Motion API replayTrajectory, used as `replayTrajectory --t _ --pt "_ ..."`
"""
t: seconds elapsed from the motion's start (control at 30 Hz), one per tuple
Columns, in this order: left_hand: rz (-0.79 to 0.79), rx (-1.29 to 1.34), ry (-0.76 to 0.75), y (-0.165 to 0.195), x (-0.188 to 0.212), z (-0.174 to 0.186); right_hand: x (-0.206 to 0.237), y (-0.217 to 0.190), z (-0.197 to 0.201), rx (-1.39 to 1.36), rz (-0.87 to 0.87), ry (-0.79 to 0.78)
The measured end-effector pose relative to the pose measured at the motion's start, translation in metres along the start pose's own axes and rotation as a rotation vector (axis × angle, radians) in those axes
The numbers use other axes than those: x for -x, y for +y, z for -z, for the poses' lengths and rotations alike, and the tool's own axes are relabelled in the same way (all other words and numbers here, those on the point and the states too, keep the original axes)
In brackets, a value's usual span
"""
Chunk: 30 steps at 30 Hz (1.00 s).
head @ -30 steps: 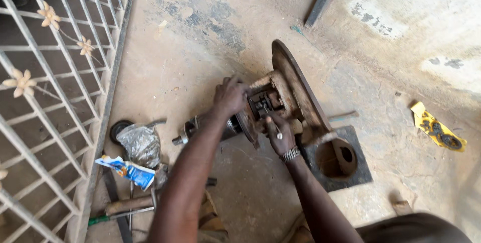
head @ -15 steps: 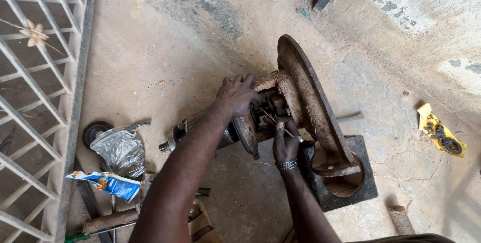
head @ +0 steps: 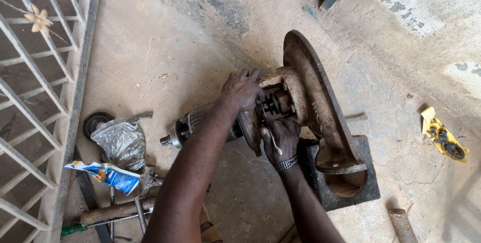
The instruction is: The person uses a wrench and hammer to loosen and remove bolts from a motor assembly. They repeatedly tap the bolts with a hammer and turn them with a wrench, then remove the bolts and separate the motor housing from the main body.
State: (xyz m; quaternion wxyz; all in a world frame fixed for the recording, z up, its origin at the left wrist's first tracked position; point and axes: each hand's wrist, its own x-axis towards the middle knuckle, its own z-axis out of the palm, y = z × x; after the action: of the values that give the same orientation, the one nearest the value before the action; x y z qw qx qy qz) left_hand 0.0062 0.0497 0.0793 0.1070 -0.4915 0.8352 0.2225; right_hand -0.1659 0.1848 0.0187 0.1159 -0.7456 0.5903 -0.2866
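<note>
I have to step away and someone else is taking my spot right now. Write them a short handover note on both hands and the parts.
Left hand: gripping the top of the rusty housing, next to the spring and shaft.
Right hand: under the shaft, holding a thin pale tool.
Parts: round rusty plate leans on a black square block; motor body lies on the floor.
Done: cannot tell.
Left: motor and housing are not seated together.
</note>
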Motion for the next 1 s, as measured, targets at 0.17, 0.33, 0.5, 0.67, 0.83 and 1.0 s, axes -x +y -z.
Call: replayTrajectory --t 0.17,0.33,0.5,0.67,0.83,1.0 --pt "0.002 0.002 0.015 0.0 0.001 -0.004 0.008 0.006 0.01 0.143 0.255 0.006" --pt "-0.027 0.032 0.14 -0.007 -0.011 -0.018 -0.025 0.011 0.007 0.039 0.294 -0.018" --pt "0.058 0.746 0.603 -0.022 -0.026 -0.046 -0.14 0.001 -0.02 0.157 -0.046 -0.156" --pt "0.08 0.592 0.71 -0.025 -0.037 -0.054 -0.162 0.001 -0.014 0.164 -0.181 -0.123" --pt "0.038 0.367 0.324 -0.025 -0.024 -0.039 -0.066 0.023 0.0 0.154 0.273 0.285" --pt "0.054 0.215 0.083 -0.018 -0.011 -0.017 -0.009 0.02 -0.014 0.126 0.254 0.211"
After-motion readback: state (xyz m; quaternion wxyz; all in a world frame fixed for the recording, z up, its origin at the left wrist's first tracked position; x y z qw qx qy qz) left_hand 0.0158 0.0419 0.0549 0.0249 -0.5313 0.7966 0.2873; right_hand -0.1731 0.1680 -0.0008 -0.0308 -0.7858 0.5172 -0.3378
